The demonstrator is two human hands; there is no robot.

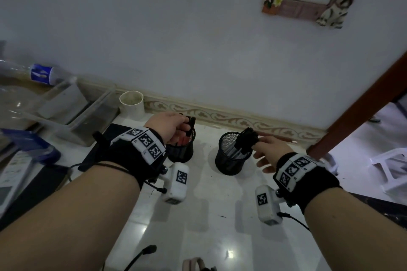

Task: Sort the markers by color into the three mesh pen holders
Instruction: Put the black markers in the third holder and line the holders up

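Note:
Two black mesh pen holders stand on the white tabletop near the wall. My left hand (169, 126) hovers over the left holder (181, 148), fingers closed on dark markers (189, 126) at its mouth. The right holder (232, 155) holds a bunch of black-capped markers (247, 139) leaning to the right. My right hand (267, 150) is just right of that holder, fingers spread and touching the marker tops, gripping nothing. A third holder is not visible. Both wrists wear black bands with printed tags.
A white cup (132, 104) stands behind the left holder. Clear plastic bins (72, 114) and a bottle (41, 73) crowd the left. A pencil (277, 137) lies along the wall trim. A brown door frame (361, 103) rises at right. A black pad (114, 132) lies beneath my left wrist.

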